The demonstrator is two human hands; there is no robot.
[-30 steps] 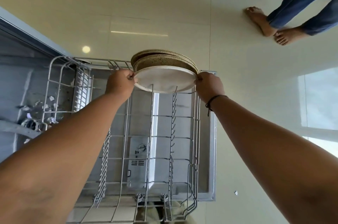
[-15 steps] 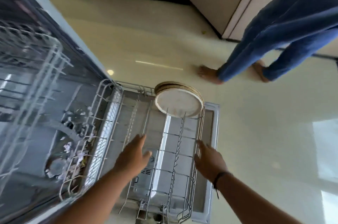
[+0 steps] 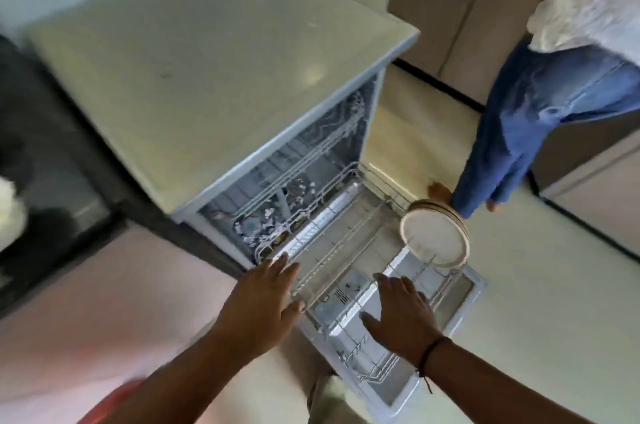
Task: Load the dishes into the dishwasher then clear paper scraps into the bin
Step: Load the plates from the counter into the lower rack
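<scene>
Both hands are empty, fingers spread flat. The left hand [image 3: 261, 311] hovers at the near-left edge of the pulled-out lower rack [image 3: 349, 261], and the right hand [image 3: 403, 314] hangs above the rack's near half; whether either touches the wire cannot be told.

The likeliest trouble is the rack itself. If it is pushed in sharply, the plates [image 3: 437, 237] could rattle, tip against each other or chip — they stand bunched in a tight group at the far right corner, not spread along the prongs. The dishwasher [image 3: 214, 77] also has pale paper scraps [image 3: 273, 216] lying inside its tub, and sliding the rack over them could hide them or press them into the bottom, where the second part of the task would miss them.

The plates look round and cream-white with brownish rims, standing on edge and leaning slightly. A second person in jeans [image 3: 533, 119] stands close beyond the open door [image 3: 471, 288] — a bump is possible.
</scene>
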